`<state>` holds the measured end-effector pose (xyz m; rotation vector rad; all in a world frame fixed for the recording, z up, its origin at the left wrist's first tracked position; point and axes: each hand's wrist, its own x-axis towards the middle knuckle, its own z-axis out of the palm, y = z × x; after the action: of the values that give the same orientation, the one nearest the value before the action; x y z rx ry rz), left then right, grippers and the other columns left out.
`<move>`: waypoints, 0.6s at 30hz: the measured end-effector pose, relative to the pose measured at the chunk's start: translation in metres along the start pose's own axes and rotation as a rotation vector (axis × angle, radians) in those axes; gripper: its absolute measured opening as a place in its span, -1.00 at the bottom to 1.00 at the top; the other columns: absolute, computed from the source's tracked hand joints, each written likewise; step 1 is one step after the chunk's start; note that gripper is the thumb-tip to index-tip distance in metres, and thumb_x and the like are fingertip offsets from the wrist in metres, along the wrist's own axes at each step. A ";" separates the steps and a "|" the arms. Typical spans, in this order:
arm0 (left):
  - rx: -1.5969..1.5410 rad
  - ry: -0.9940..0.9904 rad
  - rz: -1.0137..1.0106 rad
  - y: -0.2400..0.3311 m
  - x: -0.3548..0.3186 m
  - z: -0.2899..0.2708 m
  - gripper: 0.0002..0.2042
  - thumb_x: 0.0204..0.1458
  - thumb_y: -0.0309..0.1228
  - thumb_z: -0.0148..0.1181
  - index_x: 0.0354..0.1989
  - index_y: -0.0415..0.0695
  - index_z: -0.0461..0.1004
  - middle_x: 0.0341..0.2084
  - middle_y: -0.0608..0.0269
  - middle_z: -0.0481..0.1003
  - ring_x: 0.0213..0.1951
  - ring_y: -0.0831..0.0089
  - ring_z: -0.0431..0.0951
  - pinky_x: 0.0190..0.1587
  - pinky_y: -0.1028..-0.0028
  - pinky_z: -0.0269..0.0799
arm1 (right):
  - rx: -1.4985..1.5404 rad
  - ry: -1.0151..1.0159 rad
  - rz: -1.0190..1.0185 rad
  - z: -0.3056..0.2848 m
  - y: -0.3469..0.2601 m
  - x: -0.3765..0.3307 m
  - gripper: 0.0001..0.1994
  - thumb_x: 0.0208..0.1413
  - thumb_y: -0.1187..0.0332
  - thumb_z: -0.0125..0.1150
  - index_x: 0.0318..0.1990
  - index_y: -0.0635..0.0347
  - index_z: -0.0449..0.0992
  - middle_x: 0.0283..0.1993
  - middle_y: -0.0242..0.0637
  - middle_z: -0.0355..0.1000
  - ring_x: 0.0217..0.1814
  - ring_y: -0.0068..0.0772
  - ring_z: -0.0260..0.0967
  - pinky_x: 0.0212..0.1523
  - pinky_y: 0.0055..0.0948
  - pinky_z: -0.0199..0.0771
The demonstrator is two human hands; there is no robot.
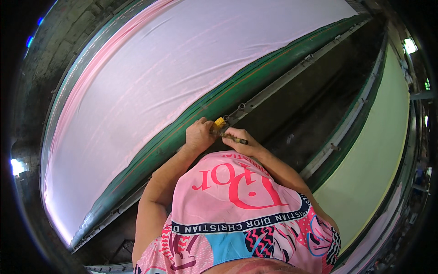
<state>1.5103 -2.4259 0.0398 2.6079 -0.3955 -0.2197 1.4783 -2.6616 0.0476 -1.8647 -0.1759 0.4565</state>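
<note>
My left hand (199, 134) is closed at the green edge of a long table, its fingertips against a small yellow block (220, 122) beside the metal rail. My right hand (242, 140) is closed around a short dark stick-like tool (234, 138) with yellowish patches, its end poking out past the fingers. Both hands almost meet in front of my chest, and the tool's inner end lies close to the block. What joins the two pieces, if anything, is too small to make out. White-pink cloth (150, 77) lies spread over the table beyond my left hand.
A grey metal rail (278, 84) with small fittings runs along the table's green side (255, 77). To the right, a dark aisle (315, 100) separates it from a second table with a pale yellow-green surface (369, 169). Bunched pink cloth (86, 82) lines the far left edge.
</note>
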 end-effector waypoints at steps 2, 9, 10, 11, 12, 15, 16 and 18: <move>0.008 0.014 0.015 0.000 0.006 0.001 -0.70 0.01 -0.16 0.58 -0.18 -0.05 0.77 -0.21 0.12 0.63 -0.10 0.03 0.74 -0.04 0.07 0.70 | -0.066 0.201 0.058 0.001 0.003 0.008 -0.77 0.43 0.25 0.39 -0.08 0.26 0.59 -0.36 -0.06 0.57 -0.33 -0.16 0.57 -0.25 -0.12 0.52; 0.012 0.010 0.030 0.006 0.006 -0.011 -0.70 -0.02 -0.18 0.58 -0.18 -0.07 0.77 -0.24 0.12 0.62 -0.15 0.04 0.74 -0.08 0.08 0.69 | 0.040 0.237 -0.056 -0.011 0.000 -0.010 -0.75 0.44 0.24 0.39 -0.07 0.29 0.59 -0.41 -0.18 0.52 -0.36 -0.39 0.48 -0.29 -0.24 0.48; -0.033 0.042 0.043 0.011 0.004 -0.014 -0.71 -0.03 -0.20 0.57 -0.18 -0.07 0.76 -0.26 0.13 0.62 -0.17 0.05 0.74 -0.10 0.08 0.69 | 0.030 0.284 -0.051 -0.015 0.003 -0.014 -0.75 0.45 0.24 0.38 -0.08 0.29 0.59 -0.41 -0.21 0.51 -0.36 -0.42 0.46 -0.29 -0.26 0.47; -0.078 0.074 0.056 0.016 0.001 -0.018 -0.72 -0.03 -0.22 0.57 -0.18 -0.07 0.76 -0.27 0.13 0.62 -0.19 0.06 0.74 -0.13 0.08 0.68 | 0.019 0.330 -0.046 -0.020 0.008 -0.019 -0.76 0.45 0.25 0.38 -0.09 0.29 0.59 -0.41 -0.23 0.50 -0.35 -0.46 0.44 -0.29 -0.27 0.47; -0.121 0.104 0.070 0.021 0.001 -0.026 -0.73 -0.04 -0.25 0.56 -0.19 -0.08 0.76 -0.29 0.13 0.62 -0.20 0.06 0.74 -0.15 0.08 0.68 | 0.010 0.378 -0.042 -0.024 0.013 -0.022 -0.76 0.45 0.25 0.38 -0.10 0.29 0.59 -0.41 -0.26 0.49 -0.35 -0.50 0.42 -0.29 -0.29 0.46; -0.257 0.253 0.149 0.041 -0.001 -0.071 -0.76 -0.04 -0.31 0.56 -0.20 -0.08 0.75 -0.33 0.14 0.62 -0.24 0.07 0.73 -0.21 0.08 0.66 | 0.145 0.478 0.073 -0.034 0.018 -0.033 -0.76 0.47 0.25 0.37 -0.12 0.29 0.60 -0.41 -0.37 0.43 -0.33 -0.62 0.34 -0.29 -0.35 0.43; -0.141 0.276 0.161 0.041 0.006 -0.094 -0.78 -0.03 -0.36 0.55 -0.20 -0.08 0.74 -0.36 0.13 0.61 -0.29 0.05 0.71 -0.27 0.06 0.62 | 0.096 0.510 0.124 -0.037 0.030 -0.037 -0.78 0.48 0.27 0.36 -0.12 0.29 0.61 -0.38 -0.40 0.44 -0.30 -0.64 0.33 -0.28 -0.37 0.42; 0.090 0.369 0.120 -0.004 0.030 -0.115 -0.79 0.04 -0.34 0.53 -0.16 -0.07 0.74 -0.35 0.12 0.60 -0.28 0.03 0.69 -0.26 0.05 0.62 | 0.110 0.581 0.109 -0.039 0.035 -0.046 -0.79 0.49 0.30 0.35 -0.15 0.28 0.57 -0.40 -0.39 0.40 -0.33 -0.59 0.30 -0.30 -0.35 0.38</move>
<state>1.5650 -2.3811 0.1350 2.6252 -0.4334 0.3229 1.4481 -2.7235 0.0359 -1.8267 0.3354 -0.0159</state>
